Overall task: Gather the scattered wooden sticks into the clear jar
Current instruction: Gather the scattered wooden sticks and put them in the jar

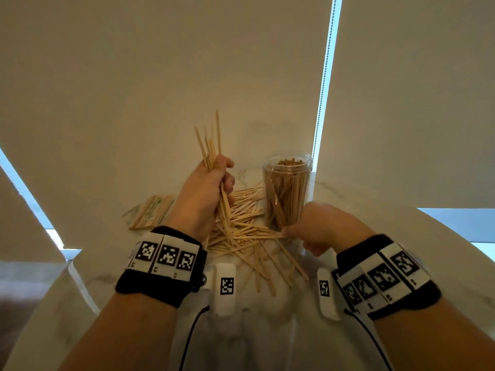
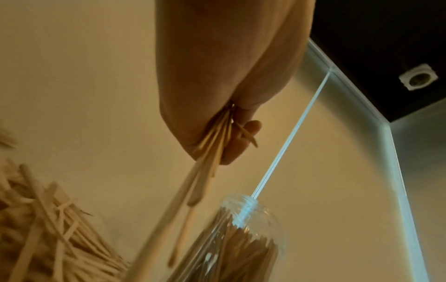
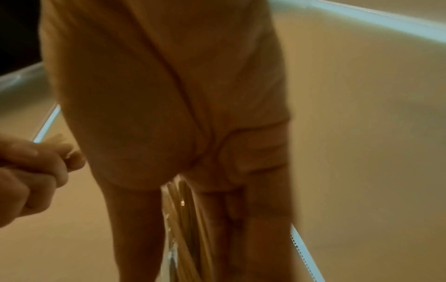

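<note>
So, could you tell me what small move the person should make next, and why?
Probably carry the left hand across and lower its fistful of thin wooden sticks into the clear plastic jar. That bundle stands upright, the jar is open-topped with room near the rim, and the right hand is low beside its base, pinching sticks from the scattered pile.

- White marble-look desk (image 1: 267,330) with faint grey veining, edge rounded on the right.
- Beige roller blinds (image 1: 160,76) lowered across the whole back, warm and dim.
- Narrow strip of blue daylight (image 1: 325,84) between two blinds, bead chain (image 1: 320,103) hanging beside it.
- More pale daylight below the blind hems at far left and far right.
- Dark ceiling (image 2: 398,47) in the left wrist view, with a small square white fixture (image 2: 418,76).
</note>
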The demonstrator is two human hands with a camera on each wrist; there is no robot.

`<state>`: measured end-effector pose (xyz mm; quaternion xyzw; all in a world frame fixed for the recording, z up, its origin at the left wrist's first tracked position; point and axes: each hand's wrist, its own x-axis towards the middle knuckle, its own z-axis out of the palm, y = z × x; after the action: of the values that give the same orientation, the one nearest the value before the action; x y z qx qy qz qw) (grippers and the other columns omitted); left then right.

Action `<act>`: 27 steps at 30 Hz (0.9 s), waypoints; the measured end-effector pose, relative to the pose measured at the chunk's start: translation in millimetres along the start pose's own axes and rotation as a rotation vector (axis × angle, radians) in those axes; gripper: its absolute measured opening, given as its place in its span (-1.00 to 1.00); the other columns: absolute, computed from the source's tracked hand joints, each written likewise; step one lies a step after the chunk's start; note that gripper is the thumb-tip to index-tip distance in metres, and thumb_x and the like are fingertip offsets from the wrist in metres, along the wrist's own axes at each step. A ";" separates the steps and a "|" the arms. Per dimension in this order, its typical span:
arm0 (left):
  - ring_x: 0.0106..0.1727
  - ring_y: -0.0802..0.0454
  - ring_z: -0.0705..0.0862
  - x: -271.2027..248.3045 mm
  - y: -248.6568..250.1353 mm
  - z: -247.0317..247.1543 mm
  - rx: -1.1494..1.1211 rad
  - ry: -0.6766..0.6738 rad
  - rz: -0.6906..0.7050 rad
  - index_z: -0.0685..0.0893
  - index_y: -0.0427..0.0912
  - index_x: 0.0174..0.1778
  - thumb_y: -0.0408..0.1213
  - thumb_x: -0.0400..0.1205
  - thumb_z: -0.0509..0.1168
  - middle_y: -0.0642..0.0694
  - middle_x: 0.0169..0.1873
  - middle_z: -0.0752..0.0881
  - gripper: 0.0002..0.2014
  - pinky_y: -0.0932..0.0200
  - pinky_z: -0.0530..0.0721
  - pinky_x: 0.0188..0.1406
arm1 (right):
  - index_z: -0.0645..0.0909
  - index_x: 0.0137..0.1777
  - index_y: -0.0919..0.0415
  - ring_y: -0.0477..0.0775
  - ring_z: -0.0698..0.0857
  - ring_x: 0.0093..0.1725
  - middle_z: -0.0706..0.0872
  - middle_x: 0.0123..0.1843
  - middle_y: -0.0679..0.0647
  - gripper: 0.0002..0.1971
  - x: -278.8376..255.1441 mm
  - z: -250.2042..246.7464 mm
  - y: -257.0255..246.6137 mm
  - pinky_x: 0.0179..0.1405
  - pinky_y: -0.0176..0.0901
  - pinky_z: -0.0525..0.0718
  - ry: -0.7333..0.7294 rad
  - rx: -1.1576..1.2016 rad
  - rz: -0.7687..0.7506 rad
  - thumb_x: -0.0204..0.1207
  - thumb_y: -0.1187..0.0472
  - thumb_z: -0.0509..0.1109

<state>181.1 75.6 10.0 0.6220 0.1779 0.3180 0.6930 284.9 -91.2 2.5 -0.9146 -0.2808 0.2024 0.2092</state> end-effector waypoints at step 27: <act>-0.61 0.20 0.24 -6.2 14.3 2.6 -0.189 -0.046 -0.257 0.47 -0.10 -0.12 -0.06 0.85 0.17 0.07 -0.56 0.37 -0.73 0.36 0.21 -0.71 | 0.68 0.20 0.31 0.13 0.75 0.08 0.75 0.06 0.13 -0.74 -28.8 34.6 -31.9 -0.08 -0.17 0.61 -0.187 -0.578 -0.147 0.67 0.17 0.32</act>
<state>175.1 69.9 23.5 0.5334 0.2094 0.2279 0.7872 232.4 -75.1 -3.1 -0.8908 -0.4101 0.1817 -0.0721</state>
